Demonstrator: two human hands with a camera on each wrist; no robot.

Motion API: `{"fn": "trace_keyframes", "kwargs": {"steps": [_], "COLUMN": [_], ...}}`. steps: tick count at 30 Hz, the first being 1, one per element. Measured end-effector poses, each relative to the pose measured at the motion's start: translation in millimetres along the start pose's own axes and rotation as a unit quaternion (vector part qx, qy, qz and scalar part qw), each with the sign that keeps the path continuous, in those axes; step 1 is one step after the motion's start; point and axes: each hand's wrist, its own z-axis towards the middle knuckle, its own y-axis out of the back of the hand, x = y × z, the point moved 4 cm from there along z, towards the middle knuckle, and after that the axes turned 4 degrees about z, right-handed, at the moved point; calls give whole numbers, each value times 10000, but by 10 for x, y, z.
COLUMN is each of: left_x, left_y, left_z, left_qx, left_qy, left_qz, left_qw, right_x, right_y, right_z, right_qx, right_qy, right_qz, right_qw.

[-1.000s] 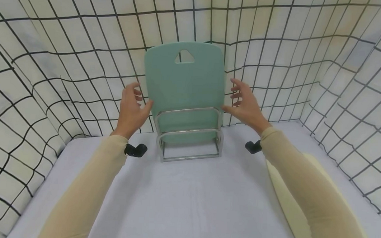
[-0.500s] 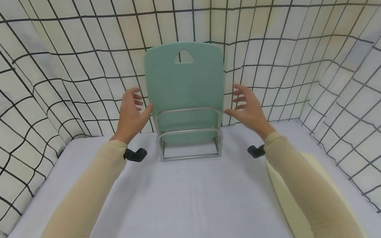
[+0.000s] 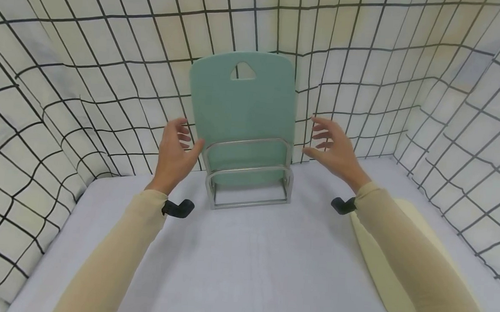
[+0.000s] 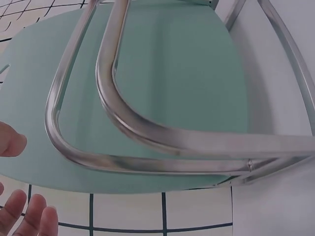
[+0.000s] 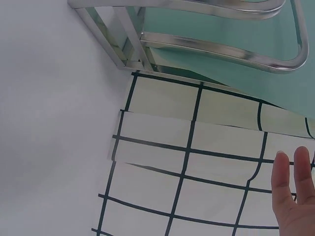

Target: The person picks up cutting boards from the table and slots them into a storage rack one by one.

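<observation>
A green cutting board (image 3: 244, 104) with a triangular handle hole stands upright in a metal rack (image 3: 249, 167). My left hand (image 3: 175, 157) is at the board's left side, fingers spread and relaxed, its thumb tip overlapping the board's edge in the head view. In the left wrist view the left thumb (image 4: 11, 141) shows in front of the board, fingers beyond its edge. My right hand (image 3: 335, 151) hovers off the right side, a gap between its thumb and the board. Relaxed fingers (image 5: 281, 179) of the right hand show over the grid-patterned wall in the right wrist view.
A pale yellow board (image 3: 380, 257) lies flat at the right, partly hidden under the right forearm. White walls with a black grid (image 3: 126, 79) rise behind the rack and at both sides. A white cloth (image 3: 244, 264) covers the table.
The right hand has drawn away from the board's right edge, outward and down. The left hand has lowered slightly beside the board. Board and rack stay in place.
</observation>
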Motion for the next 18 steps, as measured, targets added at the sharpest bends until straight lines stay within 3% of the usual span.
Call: {"fn": "trace_keyframes", "kwargs": {"steps": [18], "left_x": [-256], "left_y": [-45], "left_z": [-154], "left_qx": [-110], "left_qy": [-282], "left_qz": [-740], "left_qw": [9968], "right_x": [-90], "right_y": [171], "right_z": [-340], "right_qx": [-265], "right_qy": [-283], "right_qz": [173], "right_qw": [9991]}}
